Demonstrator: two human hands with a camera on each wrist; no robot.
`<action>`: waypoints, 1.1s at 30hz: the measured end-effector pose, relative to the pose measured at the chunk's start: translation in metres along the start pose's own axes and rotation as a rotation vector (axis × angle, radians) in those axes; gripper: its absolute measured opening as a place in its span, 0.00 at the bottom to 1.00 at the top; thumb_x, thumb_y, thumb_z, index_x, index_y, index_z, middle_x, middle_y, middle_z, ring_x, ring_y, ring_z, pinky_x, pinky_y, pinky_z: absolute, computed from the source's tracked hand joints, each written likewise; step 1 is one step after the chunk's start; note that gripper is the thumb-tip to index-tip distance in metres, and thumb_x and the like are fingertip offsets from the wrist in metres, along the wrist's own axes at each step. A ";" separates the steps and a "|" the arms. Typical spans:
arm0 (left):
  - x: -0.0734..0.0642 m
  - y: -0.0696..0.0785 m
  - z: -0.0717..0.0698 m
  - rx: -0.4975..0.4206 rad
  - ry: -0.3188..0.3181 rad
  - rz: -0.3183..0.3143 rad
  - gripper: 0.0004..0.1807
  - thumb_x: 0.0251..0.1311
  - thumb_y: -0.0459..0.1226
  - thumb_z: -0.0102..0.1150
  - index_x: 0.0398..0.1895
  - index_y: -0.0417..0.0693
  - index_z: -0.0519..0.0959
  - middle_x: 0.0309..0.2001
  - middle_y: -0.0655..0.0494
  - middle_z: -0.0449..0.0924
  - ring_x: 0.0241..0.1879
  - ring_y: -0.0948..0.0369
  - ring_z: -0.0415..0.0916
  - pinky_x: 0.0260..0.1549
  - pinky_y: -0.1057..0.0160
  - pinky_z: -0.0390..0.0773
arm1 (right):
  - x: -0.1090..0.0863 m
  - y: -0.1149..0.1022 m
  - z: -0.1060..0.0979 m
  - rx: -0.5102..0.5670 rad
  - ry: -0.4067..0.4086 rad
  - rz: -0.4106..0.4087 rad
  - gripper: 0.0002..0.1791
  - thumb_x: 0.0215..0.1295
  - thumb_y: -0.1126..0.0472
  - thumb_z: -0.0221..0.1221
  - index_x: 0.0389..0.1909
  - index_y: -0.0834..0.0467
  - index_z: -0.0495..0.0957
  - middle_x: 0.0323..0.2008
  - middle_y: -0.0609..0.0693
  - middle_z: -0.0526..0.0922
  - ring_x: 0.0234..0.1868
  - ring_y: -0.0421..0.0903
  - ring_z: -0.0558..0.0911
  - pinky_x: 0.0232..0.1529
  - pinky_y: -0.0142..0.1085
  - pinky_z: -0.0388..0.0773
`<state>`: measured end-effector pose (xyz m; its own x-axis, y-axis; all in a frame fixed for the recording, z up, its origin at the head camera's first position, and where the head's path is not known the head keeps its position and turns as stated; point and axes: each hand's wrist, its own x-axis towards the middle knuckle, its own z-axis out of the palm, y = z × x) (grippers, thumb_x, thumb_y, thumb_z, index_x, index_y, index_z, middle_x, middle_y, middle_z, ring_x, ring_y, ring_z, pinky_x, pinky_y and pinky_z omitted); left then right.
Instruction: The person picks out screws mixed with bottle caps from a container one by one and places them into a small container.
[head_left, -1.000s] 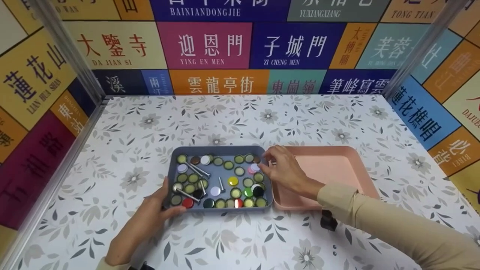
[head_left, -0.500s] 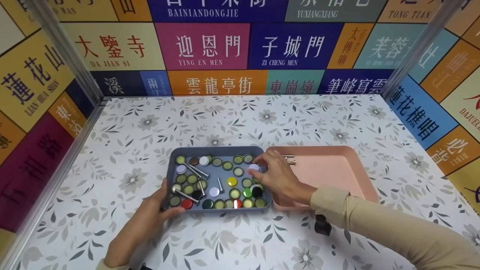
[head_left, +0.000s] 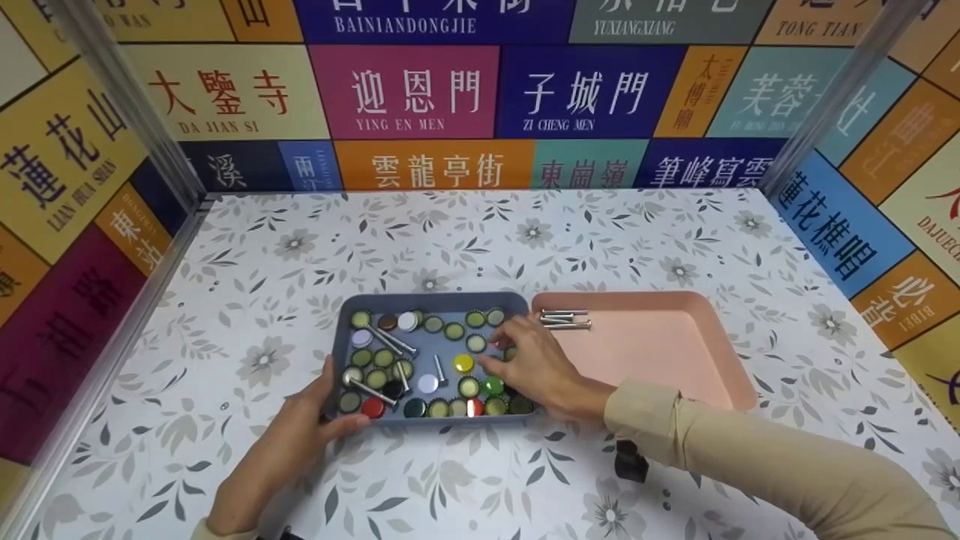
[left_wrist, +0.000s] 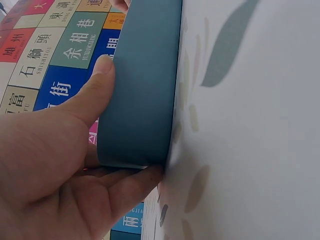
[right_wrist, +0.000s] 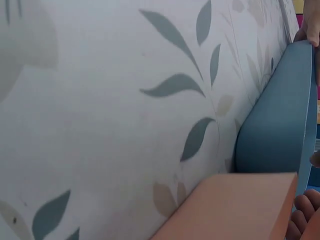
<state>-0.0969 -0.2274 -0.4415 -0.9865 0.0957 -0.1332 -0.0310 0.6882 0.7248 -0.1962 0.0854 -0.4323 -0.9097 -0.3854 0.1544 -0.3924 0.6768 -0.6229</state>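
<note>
Left hand [head_left: 296, 431] grips the smooth blue tray [head_left: 442, 301]; right hand [head_left: 541, 366], grip parted, is over crimped round caps [head_left: 454, 331].

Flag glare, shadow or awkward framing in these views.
Head: small glint on the glossy round yellow cap; left wrist: soft shadow on the white floral tabletop beside the blue-grey rectangular tray; right wrist: scene turned sideways, right-hand fingers cut off at the frame edge.

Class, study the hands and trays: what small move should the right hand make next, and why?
Probably the right hand should reach past the yellow cap and pinch the lone screw: it lies apart from the other screws in the blue tray, the left hand grips that tray, and several screws already lie grouped in the pink tray.
</note>
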 end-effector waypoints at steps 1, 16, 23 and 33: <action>0.000 0.000 0.000 0.003 0.000 -0.003 0.57 0.60 0.50 0.67 0.79 0.34 0.41 0.76 0.32 0.53 0.76 0.41 0.52 0.76 0.42 0.53 | -0.001 -0.001 0.001 0.000 -0.003 0.003 0.16 0.58 0.52 0.71 0.40 0.59 0.82 0.37 0.50 0.82 0.42 0.47 0.78 0.53 0.44 0.78; 0.000 -0.002 0.000 0.000 0.012 0.008 0.58 0.59 0.51 0.67 0.79 0.34 0.41 0.73 0.30 0.59 0.74 0.39 0.59 0.75 0.41 0.56 | -0.003 -0.012 0.018 -0.008 -0.047 -0.047 0.18 0.59 0.50 0.71 0.41 0.58 0.83 0.39 0.50 0.83 0.43 0.45 0.78 0.46 0.40 0.80; 0.000 -0.001 0.001 0.002 0.002 -0.006 0.58 0.59 0.50 0.68 0.79 0.35 0.41 0.75 0.31 0.57 0.75 0.40 0.56 0.75 0.41 0.55 | -0.005 -0.014 0.026 -0.027 -0.046 -0.117 0.15 0.59 0.52 0.70 0.38 0.59 0.83 0.37 0.50 0.82 0.41 0.44 0.78 0.43 0.37 0.79; 0.001 0.000 0.000 -0.008 -0.001 -0.014 0.58 0.59 0.50 0.68 0.79 0.36 0.41 0.75 0.32 0.57 0.76 0.41 0.55 0.76 0.41 0.54 | -0.003 -0.018 0.030 -0.057 -0.093 -0.102 0.16 0.58 0.50 0.72 0.35 0.58 0.83 0.36 0.49 0.83 0.40 0.44 0.78 0.43 0.37 0.80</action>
<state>-0.0976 -0.2279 -0.4415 -0.9858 0.0862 -0.1440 -0.0467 0.6835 0.7285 -0.1827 0.0556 -0.4446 -0.8494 -0.5085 0.1411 -0.4914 0.6645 -0.5630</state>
